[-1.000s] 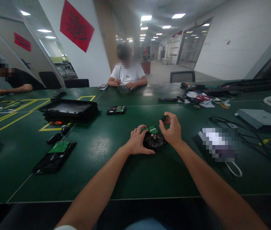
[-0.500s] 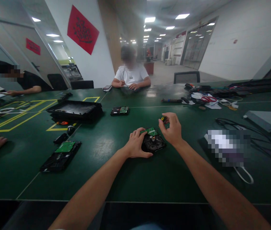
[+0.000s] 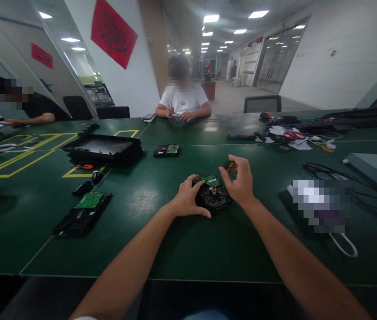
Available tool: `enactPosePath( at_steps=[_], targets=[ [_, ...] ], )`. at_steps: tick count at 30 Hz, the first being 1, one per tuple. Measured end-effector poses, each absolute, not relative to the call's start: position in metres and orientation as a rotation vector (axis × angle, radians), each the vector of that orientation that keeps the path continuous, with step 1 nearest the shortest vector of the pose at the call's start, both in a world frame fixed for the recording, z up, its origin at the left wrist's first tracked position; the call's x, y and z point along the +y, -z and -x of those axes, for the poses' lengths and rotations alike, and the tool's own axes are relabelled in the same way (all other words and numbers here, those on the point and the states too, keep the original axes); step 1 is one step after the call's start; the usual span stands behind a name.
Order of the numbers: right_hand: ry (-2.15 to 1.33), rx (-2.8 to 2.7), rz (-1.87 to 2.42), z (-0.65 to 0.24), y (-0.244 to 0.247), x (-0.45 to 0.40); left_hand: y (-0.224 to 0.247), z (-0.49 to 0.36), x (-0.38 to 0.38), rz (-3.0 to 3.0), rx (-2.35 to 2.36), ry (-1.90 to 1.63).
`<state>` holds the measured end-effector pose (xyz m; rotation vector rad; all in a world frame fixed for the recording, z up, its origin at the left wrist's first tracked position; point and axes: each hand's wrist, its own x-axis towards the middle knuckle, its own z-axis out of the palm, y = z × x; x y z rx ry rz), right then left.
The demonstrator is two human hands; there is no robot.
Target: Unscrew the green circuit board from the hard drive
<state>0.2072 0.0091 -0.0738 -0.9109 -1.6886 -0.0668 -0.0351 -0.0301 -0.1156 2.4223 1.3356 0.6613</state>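
The left grip (image 3: 187,198), thumb and fingers spread wide, holds the drive (image 3: 213,196) by its left side. The drive lies on the green surface (image 3: 148,242), black and squarish, a green board (image 3: 210,180) on its far part. A dark, yellow-marked tool (image 3: 230,165) sits pinched in the right grip (image 3: 241,182), mostly hidden.

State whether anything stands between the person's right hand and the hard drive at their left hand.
Nothing visible does: the right hand, pinching a small object, is beside the hard drive, on its right. The left hand is on the opposite side.
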Motion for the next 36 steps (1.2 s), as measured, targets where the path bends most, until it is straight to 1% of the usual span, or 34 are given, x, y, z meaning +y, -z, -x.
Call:
enactPosePath(
  at_steps=[13,23,28,36],
  targets=[
    [0.031,-1.724,0.910,-0.209,0.076,0.002,0.119,0.043,-0.025,-2.332,1.361,-0.700],
    [0.088,-1.716,0.886,-0.210,0.075,0.003,0.134,0.048,-0.006,-2.378,1.451,-0.986],
    [0.077,-1.716,0.881,-0.209,0.075,0.005,0.141,0.049,0.000,-2.401,1.434,-1.058],
    [0.082,-1.724,0.853,-0.213,0.077,0.003,0.134,0.057,0.000,-2.355,1.617,-1.108]
  ],
)
